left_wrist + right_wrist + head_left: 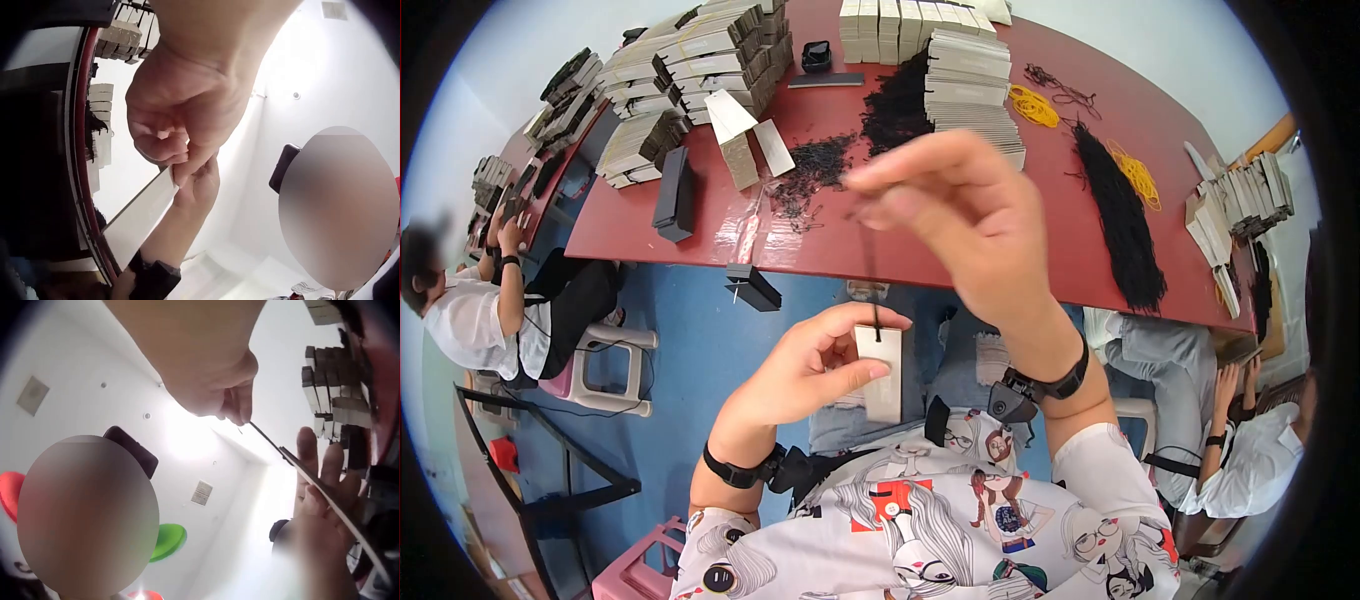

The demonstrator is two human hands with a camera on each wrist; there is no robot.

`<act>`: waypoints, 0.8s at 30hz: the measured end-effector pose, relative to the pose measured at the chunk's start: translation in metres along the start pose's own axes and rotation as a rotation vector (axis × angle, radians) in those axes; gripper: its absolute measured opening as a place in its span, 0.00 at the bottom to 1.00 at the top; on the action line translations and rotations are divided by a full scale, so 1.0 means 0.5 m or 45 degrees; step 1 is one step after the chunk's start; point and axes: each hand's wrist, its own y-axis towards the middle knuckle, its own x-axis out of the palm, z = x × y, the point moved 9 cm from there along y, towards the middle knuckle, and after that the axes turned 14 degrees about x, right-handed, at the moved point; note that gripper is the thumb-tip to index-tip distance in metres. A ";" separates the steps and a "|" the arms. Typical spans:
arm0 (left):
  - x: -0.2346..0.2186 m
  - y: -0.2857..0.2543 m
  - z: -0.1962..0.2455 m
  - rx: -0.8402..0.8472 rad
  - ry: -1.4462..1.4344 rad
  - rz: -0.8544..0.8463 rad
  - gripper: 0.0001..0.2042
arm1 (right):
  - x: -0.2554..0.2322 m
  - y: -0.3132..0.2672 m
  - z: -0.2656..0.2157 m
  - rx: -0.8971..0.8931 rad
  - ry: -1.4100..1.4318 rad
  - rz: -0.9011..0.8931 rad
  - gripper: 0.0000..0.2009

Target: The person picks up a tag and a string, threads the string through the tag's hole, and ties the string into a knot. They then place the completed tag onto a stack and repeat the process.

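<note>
"While the left hand (800,375) pinches a tag (884,397) between the shirt (830,525) and the red table (1190,270), what does the right hand (975,225) hold?"

"It pinches a black cord (874,290) that runs straight from the tag's upper end."

A dark red, glossy tabletop (820,250) carries tall stacks of pale grey card strips (720,60) at its back left and more pale stacks (970,80) at centre. A black oblong box (674,195), a loose tangle of thin black cords (815,165), yellow looped bands (1034,105) and a long black cord bundle (1118,225) lie on it.
</note>
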 end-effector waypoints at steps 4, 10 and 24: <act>-0.021 -0.001 0.013 0.165 -0.029 0.188 0.16 | -0.017 -0.001 0.061 0.182 0.030 0.059 0.20; -0.050 -0.007 -0.010 0.326 -0.124 0.577 0.14 | 0.061 -0.187 0.196 1.059 -0.020 -0.506 0.16; -0.071 0.218 -0.069 0.141 -0.533 0.462 0.12 | -0.285 -0.019 0.086 0.116 -1.824 -0.043 0.08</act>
